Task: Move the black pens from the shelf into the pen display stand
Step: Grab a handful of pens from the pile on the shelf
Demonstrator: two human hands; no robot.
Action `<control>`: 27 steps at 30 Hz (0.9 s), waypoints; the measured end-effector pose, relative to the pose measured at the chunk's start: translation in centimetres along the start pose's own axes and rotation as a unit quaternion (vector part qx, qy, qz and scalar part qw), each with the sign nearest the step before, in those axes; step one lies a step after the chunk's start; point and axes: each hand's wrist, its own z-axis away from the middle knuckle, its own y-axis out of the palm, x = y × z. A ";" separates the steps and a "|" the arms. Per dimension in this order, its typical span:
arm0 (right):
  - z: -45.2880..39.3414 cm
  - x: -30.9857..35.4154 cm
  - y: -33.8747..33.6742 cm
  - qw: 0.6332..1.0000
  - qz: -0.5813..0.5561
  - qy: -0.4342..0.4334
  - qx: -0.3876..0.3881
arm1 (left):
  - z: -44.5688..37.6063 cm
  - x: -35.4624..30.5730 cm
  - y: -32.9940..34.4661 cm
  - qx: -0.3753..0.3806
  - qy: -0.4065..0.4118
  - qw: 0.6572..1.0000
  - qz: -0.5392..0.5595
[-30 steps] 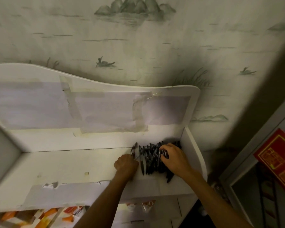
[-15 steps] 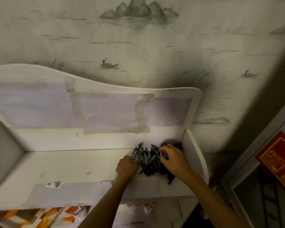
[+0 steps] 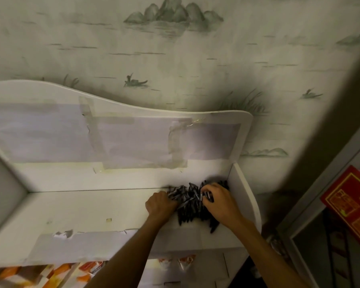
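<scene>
Since a second ago our two hands have drawn closer together around the heap and the black pens [image 3: 190, 204] are bunched tighter between them; our view has tipped slightly too.

Going left to right: the white shelf [image 3: 75, 213] runs bare from 9 o'clock toward the centre, with torn tape along its front edge. Our left hand [image 3: 160, 205] presses against the heap's left side, fingers curled in; whether they grip any pens we cannot tell. The pens lie in a loose pile at about 4 o'clock, in the shelf's right corner. Our right hand [image 3: 218, 201] sits on the pile's right side, fingers curled and pinching a few pens at the top.

We judge this the gathering step: no pens have left the shelf. Next we need a firm two-handed scoop and a lift clear.

The side panel [image 3: 244, 196] crowds the right hand. The pen display stand is not in view. A red box [image 3: 349, 202] sits at 3 o'clock.
</scene>
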 end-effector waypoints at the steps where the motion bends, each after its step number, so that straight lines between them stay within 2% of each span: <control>1: -0.1 0.0 0.0 1.000 -0.003 0.000 0.000 | -0.1 0.4 0.0 -0.011 -0.001 1.000 0.009; 5: -0.5 -0.1 0.1 1.000 -0.010 0.007 -0.002 | -0.2 2.6 0.0 -0.030 -0.025 0.994 0.104; 7: -0.8 0.1 0.3 1.000 -0.012 0.005 0.000 | -0.5 3.5 -0.1 -0.016 -0.029 0.983 0.182; 10: -1.5 0.7 0.7 1.000 -0.019 -0.007 0.007 | -0.9 4.2 -0.7 -0.008 -0.015 0.943 0.333; 14: -2.1 1.8 1.5 0.999 -0.027 -0.029 0.012 | -0.6 3.8 -2.1 -0.087 0.011 0.899 0.429; 17: -2.2 2.4 1.9 0.999 -0.035 -0.037 0.013 | -0.5 4.0 -2.2 -0.125 0.004 0.883 0.453; 21: -2.1 3.1 2.2 0.998 -0.028 -0.037 0.033 | -0.4 5.6 -1.6 -0.086 -0.028 0.900 0.426; 25: -1.9 3.2 1.7 0.998 -0.035 -0.040 0.029 | -1.0 7.1 -1.5 -0.110 -0.042 0.895 0.430; 27: -1.9 3.2 1.4 0.998 -0.033 -0.042 0.027 | -1.1 7.8 -1.8 -0.101 -0.040 0.910 0.399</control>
